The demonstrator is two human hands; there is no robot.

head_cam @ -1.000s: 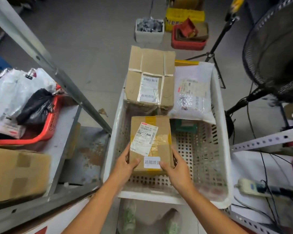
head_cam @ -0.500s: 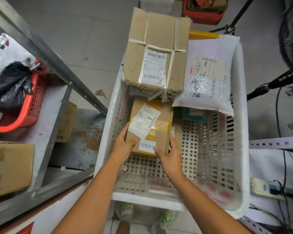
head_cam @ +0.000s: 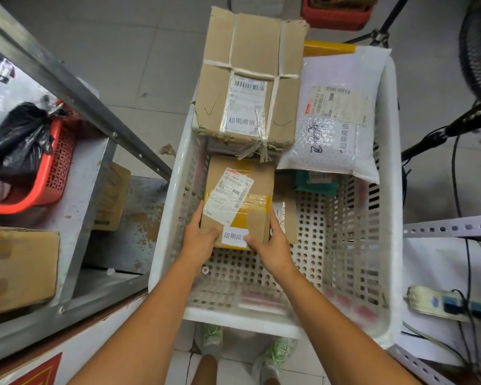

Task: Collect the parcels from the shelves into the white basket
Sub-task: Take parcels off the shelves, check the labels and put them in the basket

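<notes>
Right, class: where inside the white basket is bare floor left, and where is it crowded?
Free: the floor between the small box, gripped by left hand and right hand, and the right wall of the white basket; also the near strip. Crowded: the far end, under the large strapped box and bubble mailer.

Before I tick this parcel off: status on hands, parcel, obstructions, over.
Left hand and right hand both grip small taped box. Box low inside white basket. Large strapped box close beyond it, bubble mailer beyond right.

Small box in basket, before larger box.
</notes>
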